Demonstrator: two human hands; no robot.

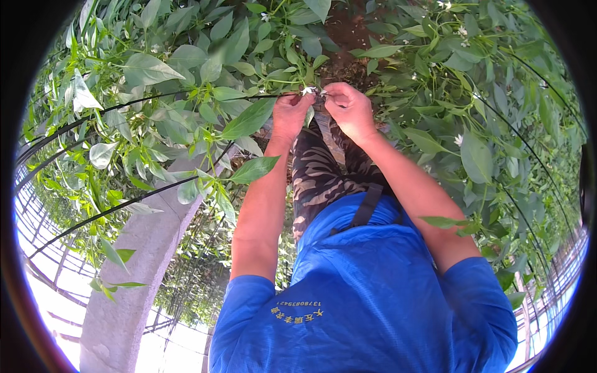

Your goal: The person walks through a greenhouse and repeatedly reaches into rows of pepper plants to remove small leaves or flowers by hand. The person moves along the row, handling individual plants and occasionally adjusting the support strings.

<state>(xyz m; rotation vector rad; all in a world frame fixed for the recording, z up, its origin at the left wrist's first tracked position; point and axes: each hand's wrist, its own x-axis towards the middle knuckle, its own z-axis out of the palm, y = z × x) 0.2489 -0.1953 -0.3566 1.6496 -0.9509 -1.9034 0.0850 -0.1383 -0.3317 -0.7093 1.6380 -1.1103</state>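
Observation:
Both of my hands are close together at the top middle, at the white flowers of a leafy green pepper-like plant point(249, 119). My left hand point(291, 112) has its thumb and fingers pinched beside a white flower point(308, 90), near a thin black line point(154, 97) that runs in from the left. My right hand point(349, 108) pinches at a small whitish flower part point(323, 93) just to the right. What lies between the fingertips of either hand is too small to tell.
Dense plants with white flowers point(458, 140) stand on both sides. Dark lines point(517, 126) cross the foliage at right. A pale concrete post point(135, 252) rises at lower left. Brown soil point(347, 32) shows between the rows. Dead leaves lie around my camouflage trousers point(317, 172).

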